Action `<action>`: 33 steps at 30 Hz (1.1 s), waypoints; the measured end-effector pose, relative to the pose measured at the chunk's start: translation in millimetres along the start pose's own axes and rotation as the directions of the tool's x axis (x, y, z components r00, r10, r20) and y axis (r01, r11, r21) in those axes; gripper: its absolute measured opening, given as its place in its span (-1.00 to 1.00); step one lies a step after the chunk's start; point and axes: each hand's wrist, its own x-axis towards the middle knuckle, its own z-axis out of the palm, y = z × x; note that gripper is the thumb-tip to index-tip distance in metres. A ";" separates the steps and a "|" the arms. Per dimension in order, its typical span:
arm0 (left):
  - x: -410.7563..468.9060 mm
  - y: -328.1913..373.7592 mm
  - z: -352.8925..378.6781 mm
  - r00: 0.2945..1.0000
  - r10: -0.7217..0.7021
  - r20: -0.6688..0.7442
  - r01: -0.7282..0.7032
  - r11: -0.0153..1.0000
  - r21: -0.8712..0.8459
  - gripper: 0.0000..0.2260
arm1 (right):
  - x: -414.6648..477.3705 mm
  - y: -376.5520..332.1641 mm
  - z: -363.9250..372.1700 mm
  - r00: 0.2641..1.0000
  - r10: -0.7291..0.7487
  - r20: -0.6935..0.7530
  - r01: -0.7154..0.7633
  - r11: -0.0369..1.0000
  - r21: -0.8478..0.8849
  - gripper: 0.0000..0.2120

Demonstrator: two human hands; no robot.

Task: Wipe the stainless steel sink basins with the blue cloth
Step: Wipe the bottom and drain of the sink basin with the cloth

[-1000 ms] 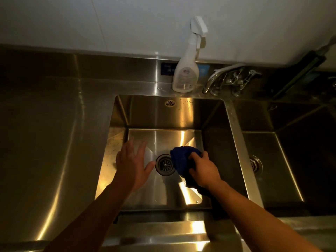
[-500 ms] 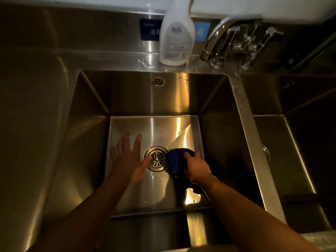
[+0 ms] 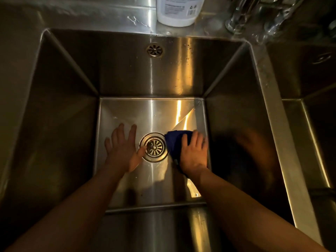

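the blue cloth (image 3: 173, 142) lies pressed under the right hand (image 3: 194, 154), fingers flat and spread, just right of the drain (image 3: 154, 147) on the left basin (image 3: 145, 115) floor, with the left hand (image 3: 121, 149) flat and open across the drain and the right wall close by.

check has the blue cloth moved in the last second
No, hardly: the blue cloth still lies just right of the drain, under the right hand.

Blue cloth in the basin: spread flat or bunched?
Bunched: the blue cloth is a crumpled wad under the right hand, beside the round metal drain.
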 end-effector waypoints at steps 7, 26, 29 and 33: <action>6.1 -12.9 10.0 1.000 -0.006 0.019 0.006 0.999 0.034 -0.29 | 6.3 3.4 38.3 0.972 -0.179 0.150 0.174 0.984 0.048 -0.34; 32.2 -52.0 72.3 0.994 -0.032 0.107 0.021 0.994 0.104 -0.23 | 26.9 18.9 55.1 0.968 -0.226 -0.113 0.227 0.974 -0.008 -0.36; 33.4 -52.6 75.6 0.994 -0.034 0.103 0.022 0.993 0.115 -0.23 | 29.6 20.5 62.9 0.960 -0.240 -0.143 0.239 0.971 -0.026 -0.38; 35.0 -52.6 78.0 0.993 -0.042 0.107 0.030 0.994 0.107 -0.23 | 28.4 18.9 72.4 0.968 -0.212 -0.135 0.213 0.977 -0.002 -0.38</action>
